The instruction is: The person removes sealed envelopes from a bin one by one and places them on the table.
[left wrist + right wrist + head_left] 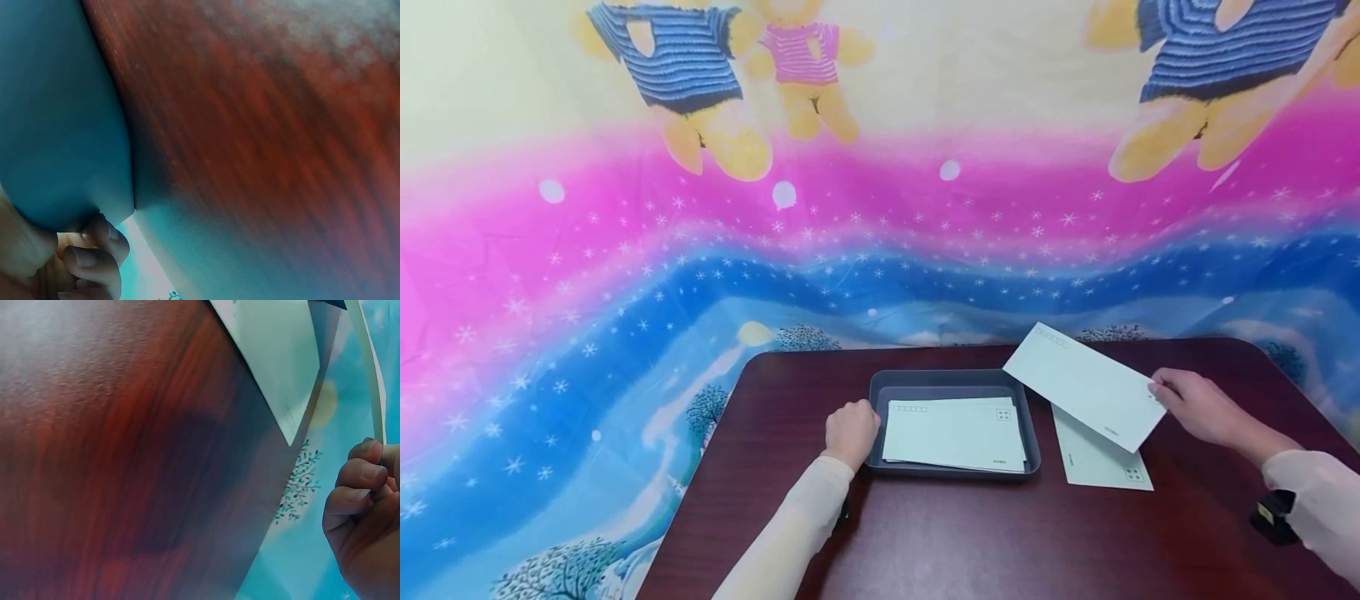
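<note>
While the left hand (pixel 852 432) grips a gray tray (pixel 943 380) of stacked envelopes (pixel 953 437), right hand (pixel 1202 407) pinches a raised envelope (pixel 1086 387), flat envelope (pixel 1093 462) on the bench (pixel 977 542) at right

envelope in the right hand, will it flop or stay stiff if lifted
The envelope should stay fairly stiff: the right hand grips one end, yet it looks nearly flat. It may bow slightly, since its edge curves in the right wrist view. Looking thin there, it is likely light.
</note>
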A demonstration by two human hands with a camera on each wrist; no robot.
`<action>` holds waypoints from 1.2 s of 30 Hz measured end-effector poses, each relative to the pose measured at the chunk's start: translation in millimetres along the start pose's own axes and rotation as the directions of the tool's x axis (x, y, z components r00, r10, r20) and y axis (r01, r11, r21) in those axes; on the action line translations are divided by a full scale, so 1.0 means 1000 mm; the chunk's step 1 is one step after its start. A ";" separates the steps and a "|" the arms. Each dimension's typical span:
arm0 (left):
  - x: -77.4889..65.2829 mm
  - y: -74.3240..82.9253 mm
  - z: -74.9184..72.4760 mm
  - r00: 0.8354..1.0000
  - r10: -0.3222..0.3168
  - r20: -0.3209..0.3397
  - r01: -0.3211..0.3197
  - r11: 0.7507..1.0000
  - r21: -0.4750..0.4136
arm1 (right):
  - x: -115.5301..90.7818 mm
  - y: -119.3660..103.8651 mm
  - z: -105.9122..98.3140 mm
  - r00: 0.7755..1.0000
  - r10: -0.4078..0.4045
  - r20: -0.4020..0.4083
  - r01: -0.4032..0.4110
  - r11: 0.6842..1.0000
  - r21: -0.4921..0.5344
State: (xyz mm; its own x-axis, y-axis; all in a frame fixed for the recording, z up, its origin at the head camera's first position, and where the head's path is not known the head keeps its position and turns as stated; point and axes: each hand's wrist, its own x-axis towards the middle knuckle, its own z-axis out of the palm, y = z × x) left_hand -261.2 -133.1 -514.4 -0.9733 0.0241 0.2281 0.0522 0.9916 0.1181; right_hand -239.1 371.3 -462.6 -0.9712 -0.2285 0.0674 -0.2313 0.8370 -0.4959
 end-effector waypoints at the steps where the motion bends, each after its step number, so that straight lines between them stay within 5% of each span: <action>1: 0.000 0.000 0.000 1.000 0.001 0.000 -0.001 1.000 -0.001 | -0.001 0.001 0.001 1.000 0.004 0.003 -0.004 1.000 0.001; 15: 0.001 -0.001 0.001 1.000 0.003 -0.001 -0.003 1.000 -0.009 | -0.010 0.015 0.000 1.000 0.013 -0.026 -0.013 1.000 0.003; 36: 0.001 -0.002 0.001 1.000 -0.001 0.022 0.002 1.000 -0.031 | -0.019 0.026 0.013 0.992 0.105 0.065 -0.106 0.994 0.016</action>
State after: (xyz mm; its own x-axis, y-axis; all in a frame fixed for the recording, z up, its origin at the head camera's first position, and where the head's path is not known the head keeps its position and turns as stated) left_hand -262.0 -134.8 -515.3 -0.9781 0.0254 0.2067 0.0570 0.9873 0.1482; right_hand -226.1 390.8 -487.7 -0.9843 -0.1714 -0.0417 -0.1259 0.8483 -0.5143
